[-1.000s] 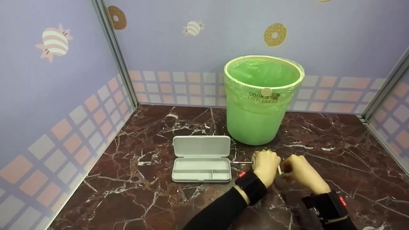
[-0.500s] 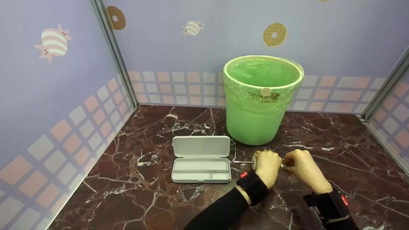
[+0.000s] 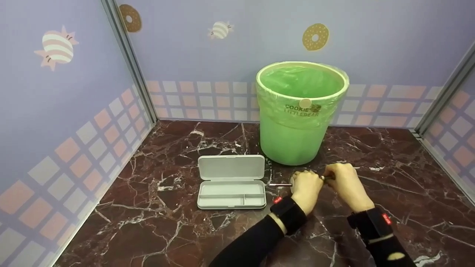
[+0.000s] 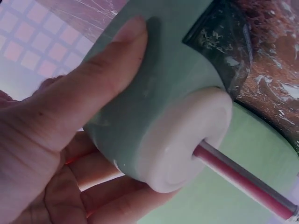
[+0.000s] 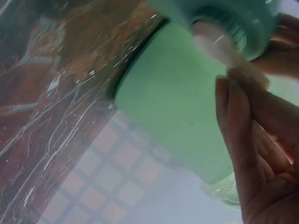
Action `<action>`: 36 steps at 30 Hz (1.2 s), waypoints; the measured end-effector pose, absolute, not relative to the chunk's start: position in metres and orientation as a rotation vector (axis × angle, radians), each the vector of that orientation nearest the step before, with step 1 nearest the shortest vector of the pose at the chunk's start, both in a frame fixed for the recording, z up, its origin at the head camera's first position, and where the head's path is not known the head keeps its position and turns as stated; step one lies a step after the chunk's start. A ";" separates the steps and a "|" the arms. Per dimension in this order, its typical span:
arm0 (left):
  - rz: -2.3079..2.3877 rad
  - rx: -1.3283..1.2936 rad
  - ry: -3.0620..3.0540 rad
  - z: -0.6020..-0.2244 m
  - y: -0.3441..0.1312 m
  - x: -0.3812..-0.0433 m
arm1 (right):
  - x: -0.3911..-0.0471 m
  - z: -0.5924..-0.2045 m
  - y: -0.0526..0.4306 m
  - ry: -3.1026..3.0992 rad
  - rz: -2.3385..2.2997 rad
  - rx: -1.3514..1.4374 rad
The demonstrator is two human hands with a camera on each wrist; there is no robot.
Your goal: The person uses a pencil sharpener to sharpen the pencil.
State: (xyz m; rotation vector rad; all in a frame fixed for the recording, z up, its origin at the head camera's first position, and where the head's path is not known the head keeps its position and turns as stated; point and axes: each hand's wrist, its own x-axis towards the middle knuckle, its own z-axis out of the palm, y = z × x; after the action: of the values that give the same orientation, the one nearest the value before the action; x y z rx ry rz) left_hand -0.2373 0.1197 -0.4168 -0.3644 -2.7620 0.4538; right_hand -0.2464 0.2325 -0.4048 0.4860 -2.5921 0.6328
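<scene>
My left hand point(image 3: 308, 187) grips the rounded green body of a pencil sharpener point(image 4: 163, 79), thumb on one side and fingers beneath it. From the sharpener's pale end piece a red-and-silver striped pencil point(image 4: 245, 182) sticks out, pointing left towards the pencil case in the head view. On the opposite side my right hand point(image 3: 347, 185) pinches the sharpener's whitish crank point(image 5: 217, 42), its thumb and fingertips close together; the crank's outer end is partly hidden. In the head view the left hand covers nearly all of the sharpener.
A grey pencil case point(image 3: 232, 191) lies with its lid raised, left of the pencil, its divided compartments showing. Behind the hands stands a green lined bin point(image 3: 291, 141). Patterned panels point(image 3: 178, 100) enclose the dark marbled table point(image 3: 148, 230).
My right hand has moved up and away from me with the crank. The left hand keeps its grip on the sharpener with the pencil in it. The head view has shifted slightly.
</scene>
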 end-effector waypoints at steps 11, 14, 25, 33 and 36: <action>0.475 -0.371 -2.720 -0.419 0.116 -0.239 | -0.266 -0.422 0.226 -2.505 0.530 0.434; 0.493 -0.383 -2.701 -0.419 0.115 -0.239 | -0.272 -0.427 0.225 -2.492 0.521 0.421; 0.556 -0.413 -2.646 -0.421 0.113 -0.235 | -0.284 -0.444 0.227 -2.584 0.571 0.411; 0.525 -0.412 -2.668 -0.419 0.113 -0.235 | -0.288 -0.447 0.227 -2.649 0.623 0.395; 0.522 -0.408 -2.689 -0.418 0.114 -0.235 | -0.287 -0.449 0.227 -2.662 0.641 0.416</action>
State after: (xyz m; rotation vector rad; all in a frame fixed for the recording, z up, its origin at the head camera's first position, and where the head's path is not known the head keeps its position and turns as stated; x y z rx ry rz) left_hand -0.2351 0.1142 -0.4180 -0.4077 -2.6892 0.5220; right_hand -0.2874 0.2273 -0.4488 0.4157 -2.6620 0.6408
